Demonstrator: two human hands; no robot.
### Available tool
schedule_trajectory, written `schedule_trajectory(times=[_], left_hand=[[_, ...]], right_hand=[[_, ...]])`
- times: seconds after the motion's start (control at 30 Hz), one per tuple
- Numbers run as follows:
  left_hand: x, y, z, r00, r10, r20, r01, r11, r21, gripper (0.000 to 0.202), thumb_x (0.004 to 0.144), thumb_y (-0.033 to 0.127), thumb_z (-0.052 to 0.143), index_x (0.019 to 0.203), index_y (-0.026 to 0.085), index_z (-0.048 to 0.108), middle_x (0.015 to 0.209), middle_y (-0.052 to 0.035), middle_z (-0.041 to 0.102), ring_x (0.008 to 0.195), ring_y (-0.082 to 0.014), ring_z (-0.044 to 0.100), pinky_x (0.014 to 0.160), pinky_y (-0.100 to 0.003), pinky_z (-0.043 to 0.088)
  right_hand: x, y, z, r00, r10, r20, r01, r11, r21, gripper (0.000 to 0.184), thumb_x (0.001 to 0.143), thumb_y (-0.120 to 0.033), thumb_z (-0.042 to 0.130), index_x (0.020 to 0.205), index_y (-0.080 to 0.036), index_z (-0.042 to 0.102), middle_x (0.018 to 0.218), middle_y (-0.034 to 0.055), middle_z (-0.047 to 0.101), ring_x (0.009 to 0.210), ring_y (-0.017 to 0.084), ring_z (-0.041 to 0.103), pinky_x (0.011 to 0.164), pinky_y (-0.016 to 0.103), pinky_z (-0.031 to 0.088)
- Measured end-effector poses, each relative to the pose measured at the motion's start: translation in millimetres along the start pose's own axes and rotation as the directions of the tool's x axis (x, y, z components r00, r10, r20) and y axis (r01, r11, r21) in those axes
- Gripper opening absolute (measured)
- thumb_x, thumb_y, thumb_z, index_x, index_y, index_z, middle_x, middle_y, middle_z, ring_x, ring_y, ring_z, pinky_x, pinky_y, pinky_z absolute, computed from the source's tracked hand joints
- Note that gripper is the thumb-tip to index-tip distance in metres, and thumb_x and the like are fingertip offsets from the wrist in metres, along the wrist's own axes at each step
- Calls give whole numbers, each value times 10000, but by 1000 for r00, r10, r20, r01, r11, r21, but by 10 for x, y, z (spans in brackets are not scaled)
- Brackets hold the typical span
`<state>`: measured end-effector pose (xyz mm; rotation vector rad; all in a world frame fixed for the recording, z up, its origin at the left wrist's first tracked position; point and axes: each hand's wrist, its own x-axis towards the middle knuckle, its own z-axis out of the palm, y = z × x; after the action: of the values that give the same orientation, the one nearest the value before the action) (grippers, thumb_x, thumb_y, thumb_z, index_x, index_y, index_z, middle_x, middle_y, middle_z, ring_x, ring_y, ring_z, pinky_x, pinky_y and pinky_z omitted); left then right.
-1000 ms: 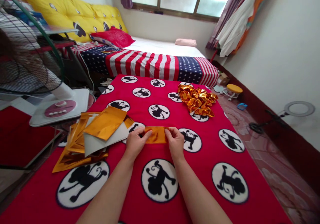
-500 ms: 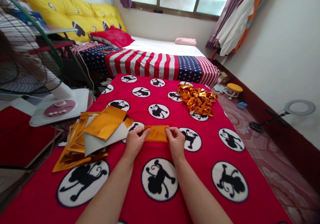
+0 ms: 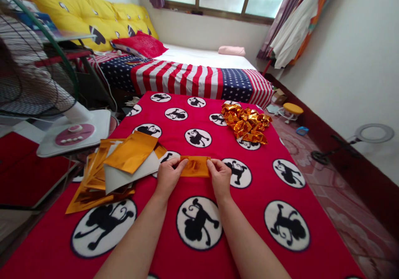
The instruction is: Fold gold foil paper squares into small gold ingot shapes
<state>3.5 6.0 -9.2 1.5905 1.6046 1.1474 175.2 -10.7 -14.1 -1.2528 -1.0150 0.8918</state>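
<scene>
A small folded sheet of gold foil paper lies just above the red cloth with black monkey prints. My left hand pinches its left end and my right hand pinches its right end, fingers closed on the paper. To the left of my hands sits a loose stack of gold and white foil sheets. Farther back on the right lies a heap of folded, crumpled gold foil pieces.
A standing fan with its white base stands at the left. Behind the cloth is a bed with a stars-and-stripes cover, yellow and red cushions. On the tiled floor at right are a small yellow stool and a ring light.
The gold sheet between my hands has been pressed a little flatter and lower; both hands stay almost in place.
</scene>
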Motion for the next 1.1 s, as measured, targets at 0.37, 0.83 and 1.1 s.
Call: schedule_trajectory(times=[0.37, 0.83, 1.1], left_hand=[[-9, 7, 6, 1000, -2, -7, 3, 998, 69, 401, 834, 487, 556, 574, 183, 525, 537, 36, 406, 546, -108, 393, 551, -228, 326], [7, 99, 62, 992, 102, -76, -64, 917, 395, 324, 883, 429, 528, 675, 203, 629, 710, -21, 646, 655, -154, 538, 604, -258, 317], [46, 134, 141, 996, 35, -78, 18, 809, 588, 203, 857, 411, 595, 799, 224, 651, 808, -37, 679, 696, -193, 580, 564, -283, 283]], right_hand=[[-13, -43, 2, 998, -45, -34, 44, 999, -29, 288, 829, -428, 622, 738, -156, 648, 660, -9, 584, 626, 128, 503, 612, 239, 423], [-9, 1, 46, 991, -107, -85, 83, 967, -240, 310, 852, -443, 579, 722, -168, 640, 641, -2, 616, 584, 134, 528, 575, 240, 409], [99, 22, 58, 980, -198, -9, 124, 649, -751, 254, 862, -338, 528, 710, -202, 680, 690, 26, 681, 604, 159, 571, 597, 272, 352]])
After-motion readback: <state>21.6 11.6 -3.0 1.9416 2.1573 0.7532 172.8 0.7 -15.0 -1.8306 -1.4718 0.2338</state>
